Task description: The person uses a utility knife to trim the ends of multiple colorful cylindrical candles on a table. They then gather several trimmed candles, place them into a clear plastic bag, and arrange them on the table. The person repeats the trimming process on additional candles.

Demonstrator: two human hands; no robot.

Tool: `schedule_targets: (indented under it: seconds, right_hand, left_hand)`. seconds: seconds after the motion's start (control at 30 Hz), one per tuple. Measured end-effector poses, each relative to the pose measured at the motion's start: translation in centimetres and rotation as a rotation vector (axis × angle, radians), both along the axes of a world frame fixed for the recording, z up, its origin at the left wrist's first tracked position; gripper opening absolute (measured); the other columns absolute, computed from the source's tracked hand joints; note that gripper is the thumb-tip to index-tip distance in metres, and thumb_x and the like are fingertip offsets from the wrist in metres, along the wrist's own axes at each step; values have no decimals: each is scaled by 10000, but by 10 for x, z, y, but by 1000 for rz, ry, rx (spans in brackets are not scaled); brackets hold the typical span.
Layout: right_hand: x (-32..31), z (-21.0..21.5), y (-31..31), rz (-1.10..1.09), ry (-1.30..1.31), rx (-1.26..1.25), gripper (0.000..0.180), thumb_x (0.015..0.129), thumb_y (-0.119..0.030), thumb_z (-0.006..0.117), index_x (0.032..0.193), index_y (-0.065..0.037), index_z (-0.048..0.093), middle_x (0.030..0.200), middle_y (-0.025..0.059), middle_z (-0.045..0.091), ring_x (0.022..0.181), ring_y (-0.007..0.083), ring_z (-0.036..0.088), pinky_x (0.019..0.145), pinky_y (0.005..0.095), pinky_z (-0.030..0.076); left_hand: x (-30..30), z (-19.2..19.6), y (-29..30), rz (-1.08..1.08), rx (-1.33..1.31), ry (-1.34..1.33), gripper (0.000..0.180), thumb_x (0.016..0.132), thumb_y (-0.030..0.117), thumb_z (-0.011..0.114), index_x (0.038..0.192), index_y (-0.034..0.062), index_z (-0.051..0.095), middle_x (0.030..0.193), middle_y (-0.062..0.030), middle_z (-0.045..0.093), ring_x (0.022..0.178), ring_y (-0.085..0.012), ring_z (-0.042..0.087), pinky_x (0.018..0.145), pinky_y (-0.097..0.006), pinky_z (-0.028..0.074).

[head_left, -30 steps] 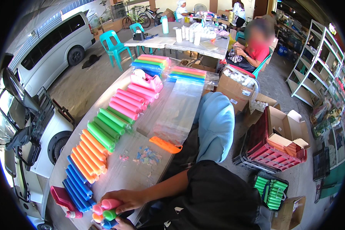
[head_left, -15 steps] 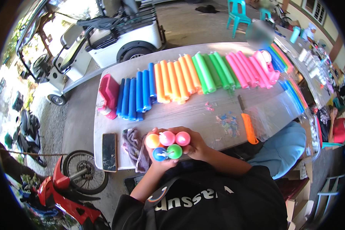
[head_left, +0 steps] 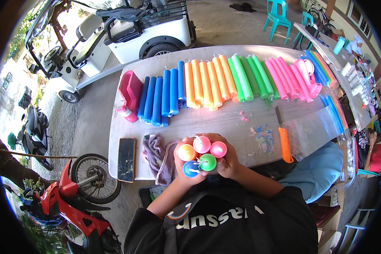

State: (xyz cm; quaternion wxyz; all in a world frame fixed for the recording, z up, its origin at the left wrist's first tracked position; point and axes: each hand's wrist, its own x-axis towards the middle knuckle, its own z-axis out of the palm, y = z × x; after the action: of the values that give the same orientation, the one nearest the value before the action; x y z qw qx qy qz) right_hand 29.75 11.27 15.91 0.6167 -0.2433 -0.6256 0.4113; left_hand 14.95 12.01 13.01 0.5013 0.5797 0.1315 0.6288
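Observation:
At the table's near edge, both hands wrap a bundle of candles seen end-on, wicks toward me. My left hand (head_left: 181,170) grips its left side, beside an orange candle (head_left: 186,153) and a blue candle (head_left: 191,169). Around the right side curls my right hand (head_left: 228,164), next to a pink candle (head_left: 218,149) and a green candle (head_left: 208,162). A second pink candle (head_left: 202,144) sits at the top of the bundle. The candles' lower lengths are hidden. Just left of my hands lies a crumpled purple-grey cloth (head_left: 155,155).
Rows of blue candles (head_left: 157,99), orange candles (head_left: 207,84), green candles (head_left: 252,76) and pink candles (head_left: 283,76) line the table's far side. An orange-handled knife (head_left: 285,144), clear plastic bags (head_left: 313,129), wax scraps (head_left: 264,139), a phone (head_left: 126,159) and a pink tape dispenser (head_left: 309,78) lie around.
The whole scene shifts slightly in view. Within the bundle, the upper middle pink candle sits farther from me than before. Both hands stay closed around the candles.

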Motion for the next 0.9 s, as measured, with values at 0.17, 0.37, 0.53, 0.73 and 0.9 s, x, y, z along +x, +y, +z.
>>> schedule_targets:
  seconds: [0.17, 0.37, 0.53, 0.73, 0.9]
  right_hand:
    - [1, 3, -1, -8, -23, 34, 740, 963, -578, 479, 1398, 17, 404, 1337, 213, 521, 1224, 332, 527, 1052, 434, 386]
    - [-19, 2, 3, 214, 325, -39, 696, 940, -527, 507, 1385, -22, 327, 1234, 183, 502, 1062, 273, 503, 880, 384, 359]
    - [-26, -12, 6, 9, 144, 92, 764, 946, -575, 461, 1425, -7, 285, 1295, 195, 474, 1168, 288, 470, 981, 416, 331]
    - [-28, -17, 10, 15, 152, 83, 847, 952, -633, 406, 1474, 11, 234, 1369, 210, 441, 1295, 306, 432, 1103, 453, 298]
    - [-10, -13, 11, 11, -38, 56, 825, 954, -615, 419, 1478, -1, 252, 1369, 219, 435, 1335, 333, 383, 1100, 476, 305]
  left_hand:
    - [1, 3, 3, -23, 65, 18, 1017, 709, 319, 854, 1470, 50, 235, 1378, -227, 460, 1258, -321, 511, 1055, -461, 401]
    - [7, 12, 2, 36, 76, 143, 975, 674, 293, 871, 1447, 71, 320, 1326, -201, 495, 1185, -302, 550, 1001, -443, 431]
    - [21, 15, 2, -143, -18, -131, 999, 642, 277, 901, 1432, 68, 327, 1282, -178, 512, 1166, -276, 550, 986, -430, 443]
    - [9, 18, 10, -300, -136, -83, 1079, 544, 268, 965, 1403, 39, 352, 1279, -131, 529, 1168, -232, 548, 1029, -428, 424]
    - [10, 12, 4, -99, -220, -25, 1056, 501, 295, 980, 1354, 23, 421, 1261, -117, 563, 1129, -219, 576, 1045, -423, 418]
